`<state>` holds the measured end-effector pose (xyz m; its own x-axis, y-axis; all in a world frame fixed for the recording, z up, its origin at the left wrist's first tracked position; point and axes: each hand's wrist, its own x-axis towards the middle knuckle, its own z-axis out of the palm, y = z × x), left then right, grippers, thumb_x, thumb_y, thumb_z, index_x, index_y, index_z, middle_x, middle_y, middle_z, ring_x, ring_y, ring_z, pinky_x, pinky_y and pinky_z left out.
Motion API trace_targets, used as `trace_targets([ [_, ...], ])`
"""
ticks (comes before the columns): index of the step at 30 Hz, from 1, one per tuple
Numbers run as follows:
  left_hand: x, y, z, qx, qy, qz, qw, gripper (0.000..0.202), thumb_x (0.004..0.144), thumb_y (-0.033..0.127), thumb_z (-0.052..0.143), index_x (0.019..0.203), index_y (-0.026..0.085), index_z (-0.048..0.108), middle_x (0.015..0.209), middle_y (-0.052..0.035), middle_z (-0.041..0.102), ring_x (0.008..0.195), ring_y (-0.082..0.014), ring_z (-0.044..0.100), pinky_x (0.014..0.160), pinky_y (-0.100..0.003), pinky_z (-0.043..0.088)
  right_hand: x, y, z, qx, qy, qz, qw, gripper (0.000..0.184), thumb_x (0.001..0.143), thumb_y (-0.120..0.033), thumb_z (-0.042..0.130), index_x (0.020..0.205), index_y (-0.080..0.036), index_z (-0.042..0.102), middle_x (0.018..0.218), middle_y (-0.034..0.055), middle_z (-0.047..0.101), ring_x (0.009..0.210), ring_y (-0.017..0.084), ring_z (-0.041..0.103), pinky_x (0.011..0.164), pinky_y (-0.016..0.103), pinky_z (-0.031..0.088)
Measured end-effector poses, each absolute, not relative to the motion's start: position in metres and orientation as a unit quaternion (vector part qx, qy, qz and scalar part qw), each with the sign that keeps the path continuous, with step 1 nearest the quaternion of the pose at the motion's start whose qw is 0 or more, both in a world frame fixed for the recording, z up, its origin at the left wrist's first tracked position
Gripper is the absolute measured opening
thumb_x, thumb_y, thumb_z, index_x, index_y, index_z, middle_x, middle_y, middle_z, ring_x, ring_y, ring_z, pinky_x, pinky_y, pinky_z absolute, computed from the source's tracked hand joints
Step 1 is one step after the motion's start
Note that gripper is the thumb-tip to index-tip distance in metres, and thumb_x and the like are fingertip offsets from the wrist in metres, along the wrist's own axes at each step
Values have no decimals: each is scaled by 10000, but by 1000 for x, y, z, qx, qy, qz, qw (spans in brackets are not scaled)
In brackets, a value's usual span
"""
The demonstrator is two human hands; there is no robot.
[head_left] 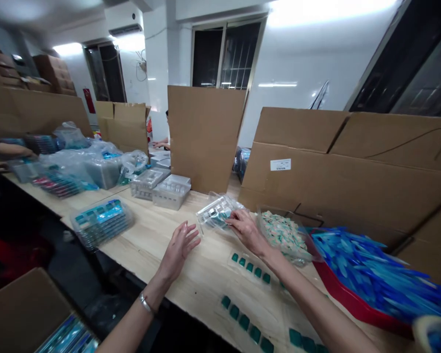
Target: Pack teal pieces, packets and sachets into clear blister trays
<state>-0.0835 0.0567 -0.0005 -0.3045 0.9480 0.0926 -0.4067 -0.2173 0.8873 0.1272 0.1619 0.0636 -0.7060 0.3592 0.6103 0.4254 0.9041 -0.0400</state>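
My left hand [179, 246] is raised over the wooden table with its fingers apart and nothing in it. My right hand [247, 230] reaches forward with thumb and fingers pinched at the near edge of a clear plastic pack [213, 212] with silvery and teal parts; what the fingertips hold is hidden. Just right of that hand stands a clear tub of small pale and green pieces [282, 234]. Below my right forearm, clear trays with rows of dark green squares [244, 321] lie on the table.
A red tray [334, 291] heaped with blue slips [375, 272] is at the right. Stacked clear trays [172, 191] and a filled stack of blue-green packs [102, 220] stand left. Cardboard sheets [206, 137] wall the back. A co-worker's arm [12, 151] shows far left.
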Motion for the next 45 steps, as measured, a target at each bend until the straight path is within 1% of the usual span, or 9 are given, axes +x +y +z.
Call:
trace_targets([
  [9, -76, 23, -2, 443, 402, 662, 452, 483, 770, 317, 608, 1222, 257, 450, 1367, -92, 395, 1242, -258, 391, 974, -414, 390, 160, 92, 51, -235, -924, -98, 287, 289, 912, -139, 329, 999, -143, 605, 979, 129, 583, 915, 217, 487, 796, 372, 435],
  [13, -87, 23, 5, 493, 367, 655, 440, 724, 671, 240, 716, 1300, 331, 367, 1475, -55, 218, 1335, -265, 220, 1025, -393, 313, 174, 76, 70, -296, -865, 114, 389, 164, 883, -234, 456, 888, -179, 611, 877, 75, 619, 840, 189, 526, 767, 348, 428],
  [16, -80, 22, 4, 448, 328, 655, 513, 828, 639, 212, 745, 1332, 345, 312, 1472, -84, 221, 1324, -271, 251, 1027, -415, 298, 174, 66, 74, -349, -738, 393, 425, 129, 808, -312, 582, 798, -184, 593, 787, 31, 605, 674, 136, 517, 620, 269, 418],
  [20, -38, 10, 3, 335, 248, 625, 661, 627, 739, 244, 663, 1297, 281, 380, 1418, -121, 337, 1253, -269, 385, 1016, -455, 310, 154, 51, 58, -261, -527, 673, 449, 137, 755, -301, 650, 779, -187, 577, 808, 3, 576, 627, 85, 488, 597, 219, 401],
  [24, 4, 0, 7, 227, 197, 638, 709, 361, 807, 267, 582, 1155, 207, 503, 1252, -112, 537, 1164, -214, 495, 1001, -388, 356, 127, 28, 31, -209, -412, 739, 490, 107, 753, -274, 656, 768, -199, 582, 802, -4, 574, 736, 101, 533, 727, 243, 430],
  [30, -16, 5, 7, 256, 341, 655, 623, 320, 742, 229, 656, 1029, 172, 526, 889, -59, 673, 928, -224, 636, 807, -365, 509, 156, 33, 15, -334, -549, 618, 453, 242, 715, -297, 665, 925, -188, 615, 973, 60, 625, 819, 165, 571, 702, 296, 468],
  [34, -50, 17, -4, 321, 464, 555, 611, 484, 668, 209, 721, 1098, 171, 500, 1010, -94, 652, 821, -209, 659, 624, -281, 547, 238, 97, 28, -504, -651, 284, 490, 219, 760, -289, 582, 941, -173, 625, 922, 65, 653, 797, 177, 586, 707, 299, 467],
  [37, -54, 31, -12, 348, 476, 496, 637, 502, 670, 225, 721, 1112, 172, 488, 1073, -115, 630, 742, -172, 660, 580, -254, 542, 288, 153, 33, -598, -708, 82, 368, 186, 786, -161, 499, 882, -132, 656, 917, 93, 672, 818, 181, 605, 759, 285, 449],
  [45, -8, 81, -11, 423, 387, 404, 713, 362, 779, 349, 602, 1076, 170, 495, 1017, -92, 618, 709, -152, 653, 641, -274, 534, 280, 244, 18, -594, -783, 40, 180, 160, 688, -140, 638, 835, -159, 699, 920, 87, 681, 893, 190, 595, 779, 232, 414],
])
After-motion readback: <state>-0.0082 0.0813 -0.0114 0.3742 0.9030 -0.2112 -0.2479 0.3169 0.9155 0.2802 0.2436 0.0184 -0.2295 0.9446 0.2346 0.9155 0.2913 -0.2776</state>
